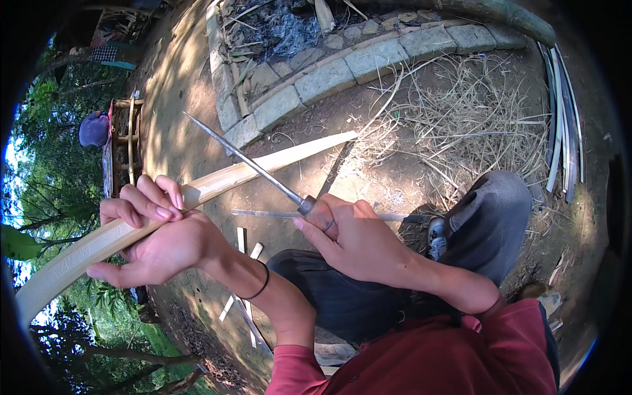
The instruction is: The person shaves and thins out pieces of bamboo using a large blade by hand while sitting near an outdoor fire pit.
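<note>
So from the head camera, looking down, the left hand (176, 242) is wrapping its curled fingers around a long, flat, pale strip of wood or bamboo (224, 182), clamped on it with the palm turned up. That strip is running slantwise from the lower left edge up to a tapering tip near the middle, and it's hanging in the air above the ground. A thin dark band (261, 284) is circling the left wrist.

The right hand (368, 240) is closing firmly on a slim, pointed grey metal tool with a brown wooden handle (270, 176), thumb lying along the handle. The tool's shaft is crossing over the strip and pointing up-left; can't tell if they're actually touching.

Below the hands, a long thin grey bar (270, 213) is lying on the brown dirt, and a few short pale sticks (241, 241) are scattering around lower left. A tangled heap of dry straw-coloured shavings (471, 125) is spreading out upper right, just beside a curved grey stone border (322, 80) that's edging a patch of pale ash (293, 36).
</note>
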